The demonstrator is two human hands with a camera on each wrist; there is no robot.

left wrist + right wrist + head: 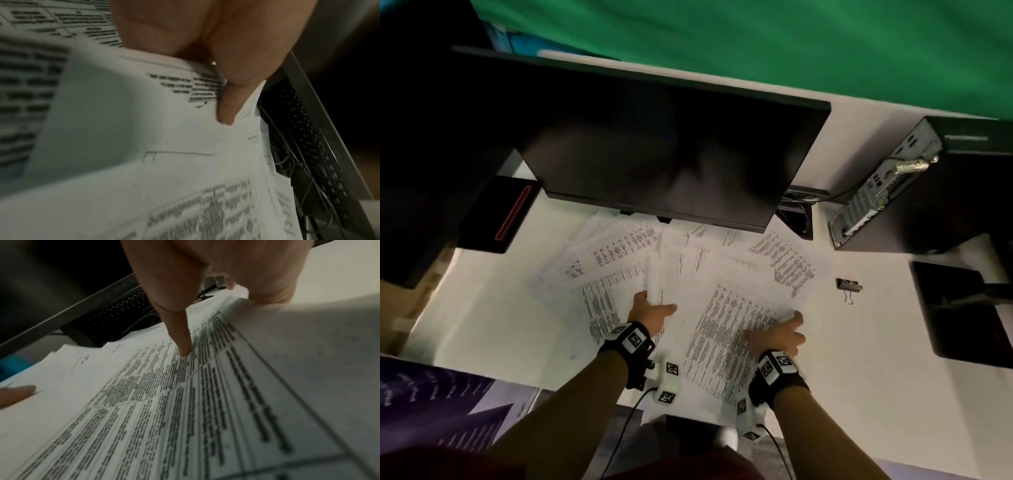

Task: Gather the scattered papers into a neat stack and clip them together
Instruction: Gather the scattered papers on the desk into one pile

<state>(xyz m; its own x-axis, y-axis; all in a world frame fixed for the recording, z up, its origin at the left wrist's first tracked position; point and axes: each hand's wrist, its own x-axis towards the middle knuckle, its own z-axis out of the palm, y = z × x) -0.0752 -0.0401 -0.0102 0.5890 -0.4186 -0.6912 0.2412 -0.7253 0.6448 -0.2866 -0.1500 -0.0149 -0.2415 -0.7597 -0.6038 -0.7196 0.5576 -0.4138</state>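
Printed white paper sheets (688, 274) fanned below the black monitor (654, 144) are pinched by left hand (650, 310) and right hand (779, 334), likely for squaring; black binder clip (848, 287) right of monitor is untouched.

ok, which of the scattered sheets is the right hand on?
The dense table-printed sheet nearest the desk's front edge, lying on top of the pile. The right hand grips its right edge, thumb on top; the left hand holds narrower sheets left of it.
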